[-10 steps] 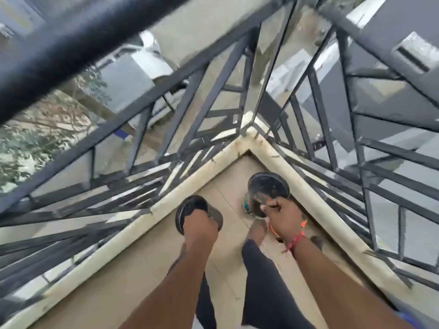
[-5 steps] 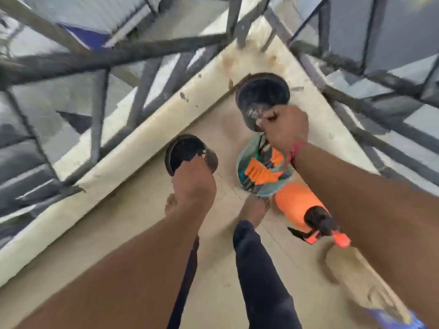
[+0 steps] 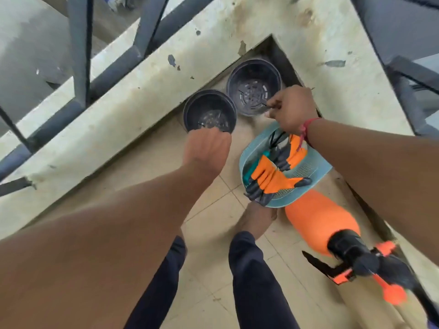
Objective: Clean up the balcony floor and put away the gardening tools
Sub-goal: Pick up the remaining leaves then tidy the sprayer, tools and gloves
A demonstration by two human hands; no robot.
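Note:
Two empty black plastic pots sit low in the balcony corner. My left hand [image 3: 207, 146] grips the near rim of the left pot [image 3: 209, 112]. My right hand [image 3: 291, 109] pinches the rim of the right pot [image 3: 253, 87], which lies tight in the corner. Just below my right wrist, a teal basket [image 3: 306, 172] holds orange and black gardening gloves [image 3: 273, 176] and a tool with a teal handle. An orange spray bottle [image 3: 318, 217] with a black pump head lies on the floor beside the basket.
The cream concrete kerb [image 3: 133, 100] with dark metal railing [image 3: 78, 48] encloses the corner on the left and right. My bare foot [image 3: 255, 219] and dark trouser legs stand on the beige floor tiles [image 3: 209, 210] right under the basket.
Both pots have come down from raised height into the corner of the floor, still held. My view has tipped downward, bringing the basket, gloves and spray bottle fully into sight.

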